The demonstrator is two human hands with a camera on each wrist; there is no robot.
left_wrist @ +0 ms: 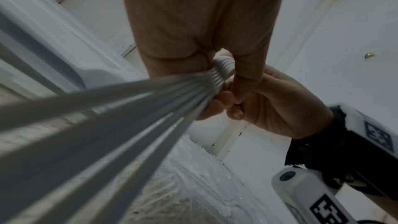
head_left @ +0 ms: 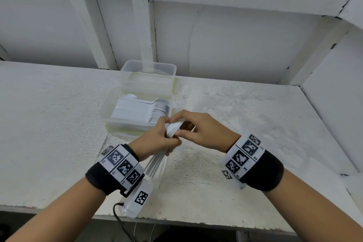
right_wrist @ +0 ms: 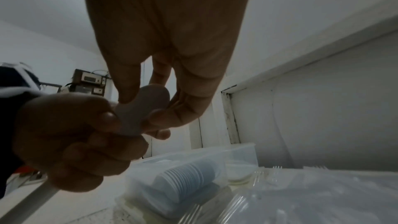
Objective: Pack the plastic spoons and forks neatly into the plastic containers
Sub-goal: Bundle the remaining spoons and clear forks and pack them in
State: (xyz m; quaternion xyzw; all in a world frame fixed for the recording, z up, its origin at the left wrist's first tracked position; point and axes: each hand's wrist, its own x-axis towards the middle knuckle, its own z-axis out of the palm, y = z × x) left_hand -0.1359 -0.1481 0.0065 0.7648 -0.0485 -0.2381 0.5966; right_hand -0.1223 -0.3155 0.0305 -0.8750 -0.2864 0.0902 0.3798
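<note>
Left hand (head_left: 157, 139) grips a spoon stack (head_left: 173, 128) near the front container (head_left: 110, 112); right hand (head_left: 204, 133) pinches its bowls. Handles blur toward the left wrist camera. Clear forks (head_left: 181, 92), far right, are barely discernible.

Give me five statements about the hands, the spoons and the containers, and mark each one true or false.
1. Both hands hold one bunch of spoons. True: the left hand grips it, the right hand pinches the bowl ends.
2. The near container is empty. False: it holds stacked white spoons.
3. The far container stands behind the near one. True.
4. The bunch rests flat on the table. False: it is held above it.
5. A lid covers the near container. False: it is open.
</note>
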